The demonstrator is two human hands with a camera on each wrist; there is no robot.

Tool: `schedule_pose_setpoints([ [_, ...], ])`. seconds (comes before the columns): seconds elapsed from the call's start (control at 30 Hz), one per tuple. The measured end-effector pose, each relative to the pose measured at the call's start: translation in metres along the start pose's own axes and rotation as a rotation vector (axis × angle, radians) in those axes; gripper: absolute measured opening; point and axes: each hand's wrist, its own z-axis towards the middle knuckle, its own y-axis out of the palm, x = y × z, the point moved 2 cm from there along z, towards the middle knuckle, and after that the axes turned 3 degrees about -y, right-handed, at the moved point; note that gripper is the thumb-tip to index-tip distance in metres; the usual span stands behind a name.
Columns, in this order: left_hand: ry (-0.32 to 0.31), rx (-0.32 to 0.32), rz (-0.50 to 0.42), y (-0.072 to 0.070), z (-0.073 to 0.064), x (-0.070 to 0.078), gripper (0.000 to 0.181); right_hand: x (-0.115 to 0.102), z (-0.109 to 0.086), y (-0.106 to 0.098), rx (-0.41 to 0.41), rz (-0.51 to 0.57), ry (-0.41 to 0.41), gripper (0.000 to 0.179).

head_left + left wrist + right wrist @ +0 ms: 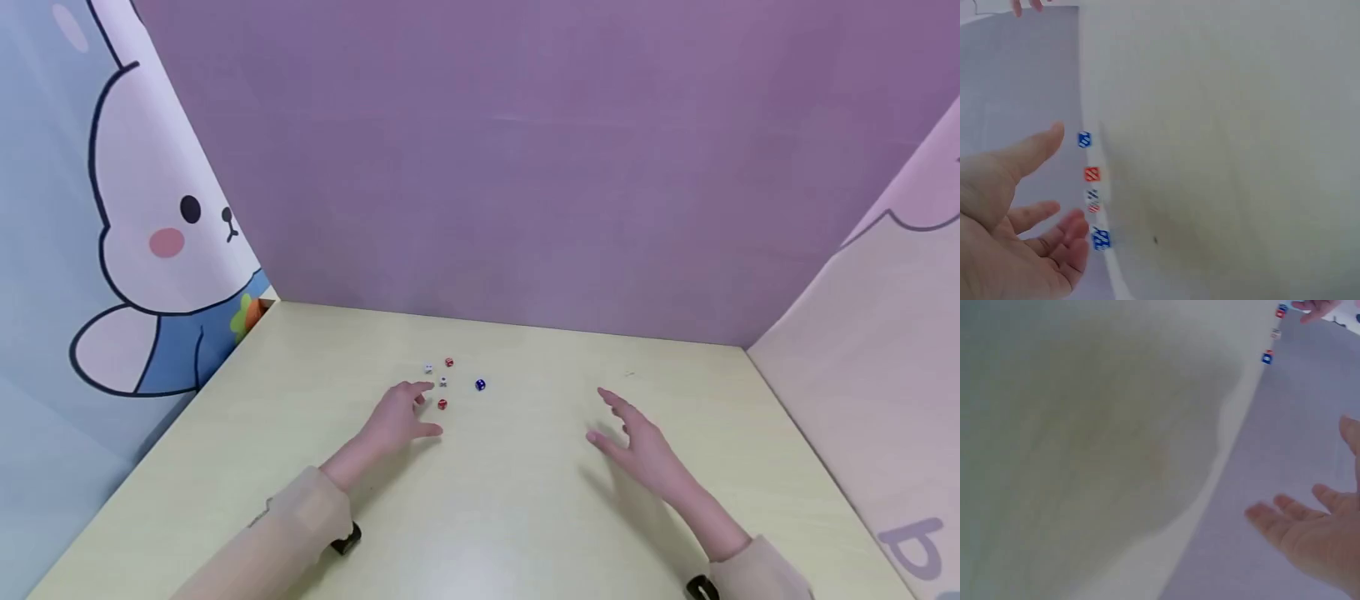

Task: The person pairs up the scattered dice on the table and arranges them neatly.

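Several small dice lie loosely grouped on the pale table (525, 475). In the head view I see a red die (449, 362) at the back, a white die (428, 368) to its left, another white die (443, 382), a second red die (442, 404) nearest me, and a blue die (481, 384) at the right. Beside the group, my left hand (395, 419) has its thumb and fingers spread apart and holds nothing. The left wrist view shows a further blue die (1100, 239) close to its fingertips. Well to the right, my right hand (641, 450) hovers over the table, its fingers loosely extended and holding nothing.
A purple panel (510, 167) rises along the table's back edge. On the left stands a blue panel with a cartoon rabbit (172, 208), on the right a pale pink one (870, 367). Dark bands (347, 538) show at the sleeve cuffs.
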Motion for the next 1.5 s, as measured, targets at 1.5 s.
schedule_pose_setpoints([
  [1.5,0.046,-0.119,0.049,0.027,0.036,0.028,0.015,0.017,0.028,0.036,-0.189,0.347,0.133,0.029],
])
